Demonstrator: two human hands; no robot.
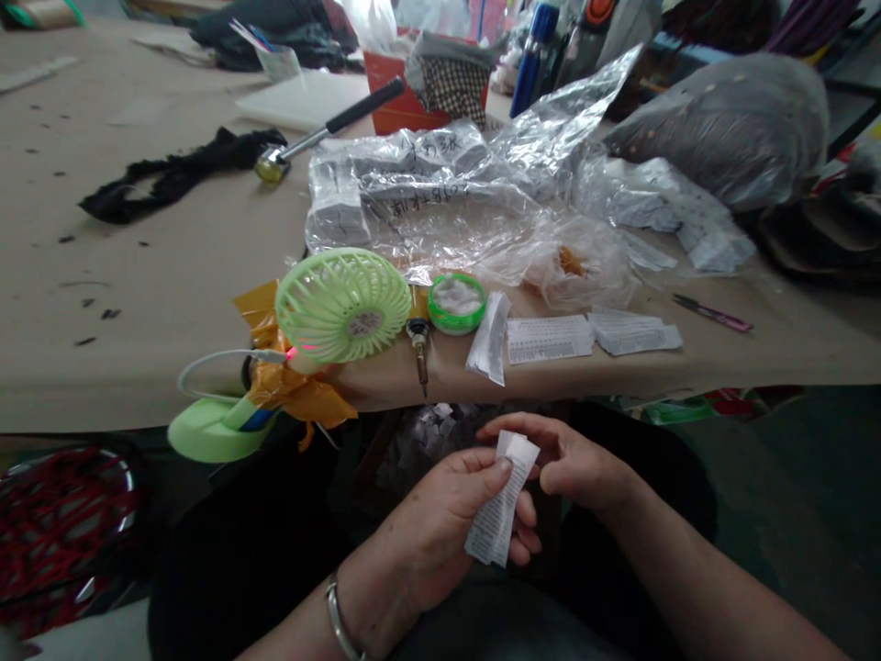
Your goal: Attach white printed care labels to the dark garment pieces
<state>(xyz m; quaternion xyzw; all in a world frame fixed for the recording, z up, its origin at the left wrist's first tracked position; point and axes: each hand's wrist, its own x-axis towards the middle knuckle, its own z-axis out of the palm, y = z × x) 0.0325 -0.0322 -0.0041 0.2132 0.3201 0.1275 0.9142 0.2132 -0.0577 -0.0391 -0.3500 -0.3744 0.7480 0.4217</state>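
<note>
My left hand (447, 500) grips a small stack of printed paper labels (501, 505), thumb on top and fingers curled beneath. The labels are white with small print and lie slightly fanned. Close beside their upper end is my right hand (585, 459), its index finger stretched out behind them and its thumb bent apart; whether it touches them is hard to see. On the table edge above lie more labels (549, 339), one stack (634, 331) to the right and a curled one (488, 340) to the left. A green round tub (456, 303) holds white, fluffy material.
A green fan (344, 306) is taped at the table edge beside a soldering-iron-like tool (418, 353). Behind are clear plastic bags (440, 197), a hammer-like tool (330, 128), black cloth (179, 179) and a pink-handled cutter or pen (716, 313). Paper scraps (440, 436) lie below the edge.
</note>
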